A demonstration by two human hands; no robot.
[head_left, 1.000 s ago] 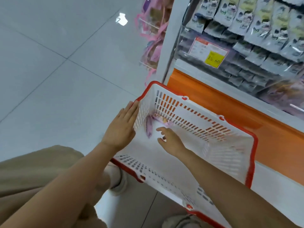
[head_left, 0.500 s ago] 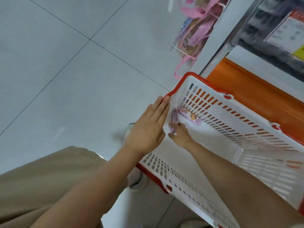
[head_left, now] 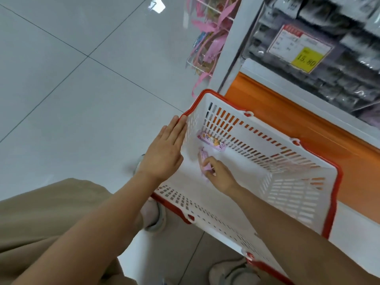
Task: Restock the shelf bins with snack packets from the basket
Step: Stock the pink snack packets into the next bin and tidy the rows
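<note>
A white basket with a red rim (head_left: pixel 265 153) stands on the floor against the shelf base. Two pink snack packets lie in its far left corner. One packet (head_left: pixel 212 141) rests against the slotted back wall. My right hand (head_left: pixel 218 173) is inside the basket, with its fingers closed on the other pink packet (head_left: pixel 203 158). My left hand (head_left: pixel 164 153) lies flat, fingers together, against the outside of the basket's left wall. The shelf bin with grey packets (head_left: pixel 320 58) is up on the right.
An orange panel (head_left: pixel 308 128) runs along the shelf base behind the basket. A price tag (head_left: pixel 298 49) hangs on the bin front. A wire rack of pink goods (head_left: pixel 207 40) hangs at the shelf's end. Grey floor tiles spread left. My shoes stand beside the basket.
My right hand has gone into the basket's corner and closed on a pink packet. My left hand has stayed against the basket's side. The view has swung about.
</note>
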